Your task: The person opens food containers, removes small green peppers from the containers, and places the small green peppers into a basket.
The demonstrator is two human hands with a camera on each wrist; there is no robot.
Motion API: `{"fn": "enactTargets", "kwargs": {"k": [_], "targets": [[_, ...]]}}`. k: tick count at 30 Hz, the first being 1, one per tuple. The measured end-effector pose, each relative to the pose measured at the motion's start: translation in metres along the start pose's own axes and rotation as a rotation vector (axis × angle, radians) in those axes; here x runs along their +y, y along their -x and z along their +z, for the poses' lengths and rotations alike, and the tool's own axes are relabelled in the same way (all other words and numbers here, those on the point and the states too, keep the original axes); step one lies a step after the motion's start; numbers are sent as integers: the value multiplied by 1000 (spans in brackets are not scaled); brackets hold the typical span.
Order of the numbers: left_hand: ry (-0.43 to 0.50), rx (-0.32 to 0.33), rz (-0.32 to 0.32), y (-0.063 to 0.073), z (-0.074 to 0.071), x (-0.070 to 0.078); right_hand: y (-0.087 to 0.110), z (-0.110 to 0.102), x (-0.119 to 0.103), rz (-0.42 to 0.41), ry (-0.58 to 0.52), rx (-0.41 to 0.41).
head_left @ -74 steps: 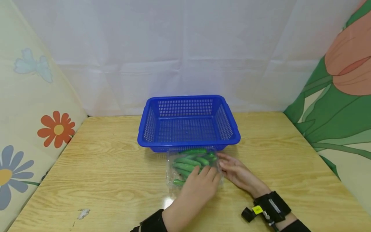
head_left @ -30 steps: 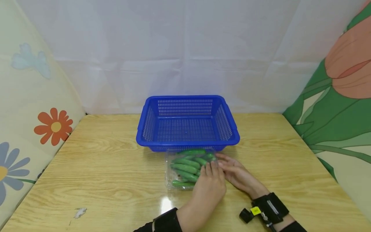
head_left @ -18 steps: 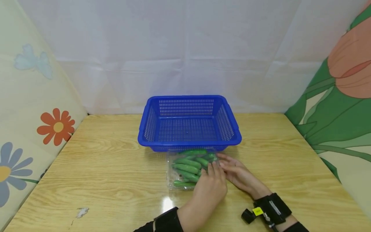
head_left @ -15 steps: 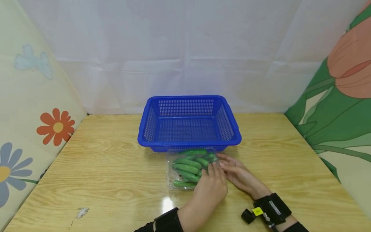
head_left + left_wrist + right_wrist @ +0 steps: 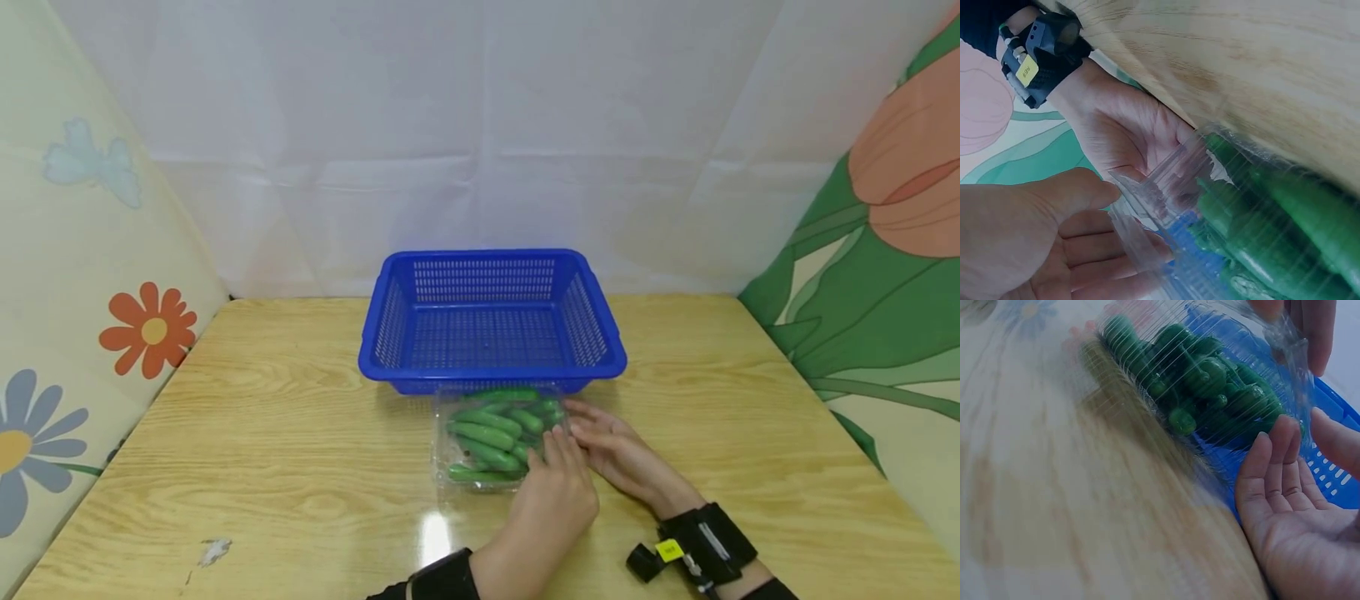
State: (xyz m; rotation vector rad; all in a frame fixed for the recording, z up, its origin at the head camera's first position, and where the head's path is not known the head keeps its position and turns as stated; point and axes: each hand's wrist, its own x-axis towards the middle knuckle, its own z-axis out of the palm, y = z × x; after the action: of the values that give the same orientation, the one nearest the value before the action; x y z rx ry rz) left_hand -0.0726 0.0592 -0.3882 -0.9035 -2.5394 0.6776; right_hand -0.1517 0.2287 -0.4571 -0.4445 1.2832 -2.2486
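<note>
Left hand [image 5: 555, 500] and right hand [image 5: 622, 458] pinch the rim of clear container [image 5: 441, 450], on worktop [image 5: 300, 417] just before blue basket [image 5: 491, 374]; uneven pull could tip it, spilling green vegetables [image 5: 483, 436].

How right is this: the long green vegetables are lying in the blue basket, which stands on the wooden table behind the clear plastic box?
Not quite: the green vegetables are in the clear plastic box, not in the blue basket, as the head view shows. The basket does stand on the wooden table behind the box.
</note>
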Motion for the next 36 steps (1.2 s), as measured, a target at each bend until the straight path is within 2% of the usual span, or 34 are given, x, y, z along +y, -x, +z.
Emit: {"fn": "enactTargets", "kwargs": {"k": [11, 25, 30, 36], "targets": [[-60, -12, 44, 4, -1, 5, 0, 0, 1, 1, 13, -9], [-81, -9, 10, 4, 0, 11, -1, 0, 1, 9, 43, 19], [-95, 11, 14, 6, 3, 12, -1, 1, 0, 16, 39, 19], [-97, 5, 32, 7, 4, 13, 0, 3, -2, 17, 32, 6]]}}
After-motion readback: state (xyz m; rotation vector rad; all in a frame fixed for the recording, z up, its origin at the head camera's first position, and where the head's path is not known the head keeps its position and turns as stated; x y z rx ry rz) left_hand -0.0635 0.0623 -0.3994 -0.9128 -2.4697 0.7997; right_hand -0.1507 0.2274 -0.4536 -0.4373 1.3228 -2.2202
